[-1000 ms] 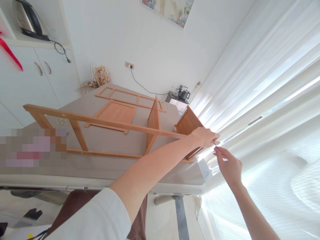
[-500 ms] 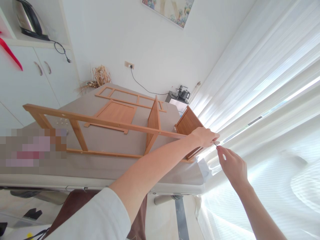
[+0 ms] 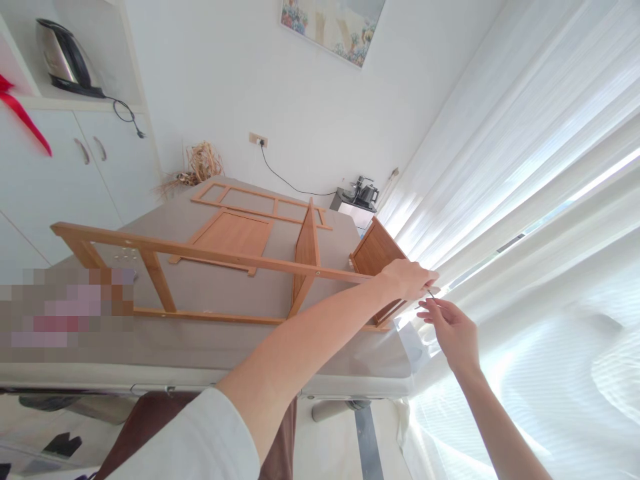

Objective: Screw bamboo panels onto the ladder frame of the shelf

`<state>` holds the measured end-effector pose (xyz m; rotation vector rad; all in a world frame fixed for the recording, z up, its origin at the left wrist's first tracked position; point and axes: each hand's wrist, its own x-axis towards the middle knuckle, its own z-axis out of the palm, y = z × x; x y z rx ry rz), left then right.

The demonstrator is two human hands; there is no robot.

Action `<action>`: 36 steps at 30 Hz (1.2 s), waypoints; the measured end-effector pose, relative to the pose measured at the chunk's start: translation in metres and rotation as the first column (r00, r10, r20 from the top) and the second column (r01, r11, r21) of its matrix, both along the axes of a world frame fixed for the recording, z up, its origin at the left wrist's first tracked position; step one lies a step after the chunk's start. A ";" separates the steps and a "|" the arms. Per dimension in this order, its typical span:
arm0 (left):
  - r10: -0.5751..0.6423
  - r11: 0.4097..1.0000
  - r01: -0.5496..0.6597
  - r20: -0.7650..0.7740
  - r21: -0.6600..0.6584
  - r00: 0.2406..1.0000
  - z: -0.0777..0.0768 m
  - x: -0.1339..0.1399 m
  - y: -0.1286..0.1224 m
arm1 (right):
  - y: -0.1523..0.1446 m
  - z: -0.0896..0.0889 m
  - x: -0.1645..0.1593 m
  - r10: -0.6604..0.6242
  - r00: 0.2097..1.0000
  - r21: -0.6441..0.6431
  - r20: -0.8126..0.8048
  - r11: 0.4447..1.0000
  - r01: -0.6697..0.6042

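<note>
A wooden frame (image 3: 225, 255) stands on its long edge across the table, with an upright panel (image 3: 307, 243) in its middle and another panel (image 3: 375, 250) at its right end. My left hand (image 3: 407, 279) is closed around that right end of the frame. Just beside it, my right hand (image 3: 455, 330) pinches a thin dark metal tool (image 3: 431, 293), whose tip points at the frame's end near my left fingers. The exact shape of the tool is too small to make out. Some of my right fingers stretch toward the frame.
On the grey table (image 3: 350, 347) lie a loose wooden panel (image 3: 235, 233) and a ladder-like wooden frame (image 3: 250, 193). Small hardware (image 3: 125, 253) sits at the left, near a blurred-out patch. White curtains (image 3: 525, 267) hang close at the right. A kettle (image 3: 65, 60) stands on a shelf.
My right hand has shifted left and its fingers have changed position around the thin tool. My left hand stays on the frame's end. The view has tilted slightly upward.
</note>
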<state>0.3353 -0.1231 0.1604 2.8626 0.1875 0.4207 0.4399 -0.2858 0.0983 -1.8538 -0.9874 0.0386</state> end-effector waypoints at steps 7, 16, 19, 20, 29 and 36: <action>-0.003 1.000 0.003 0.006 -0.004 1.000 -0.001 0.001 0.001 | -0.005 -0.003 -0.008 -0.091 0.971 -0.059 0.219 0.993 0.107; -0.012 1.000 0.012 -0.007 -0.004 1.000 0.001 -0.002 0.000 | -0.007 -0.006 0.011 -0.078 0.844 -0.102 0.530 0.983 0.155; -0.015 1.000 0.015 -0.009 -0.006 1.000 0.001 -0.002 0.000 | -0.009 -0.007 0.018 -0.059 0.758 -0.086 0.649 0.985 0.150; -0.017 1.000 0.017 -0.008 -0.006 1.000 0.001 -0.002 0.000 | -0.010 -0.006 0.020 -0.063 0.699 -0.076 0.713 0.983 0.165; -0.014 1.000 0.014 -0.006 0.000 1.000 0.004 -0.005 -0.002 | -0.013 0.011 0.021 0.047 0.597 -0.189 0.801 0.966 0.178; -0.007 1.000 0.007 -0.007 -0.015 1.000 0.003 -0.005 -0.002 | -0.001 0.008 0.003 0.018 0.997 -0.104 0.070 0.995 -0.011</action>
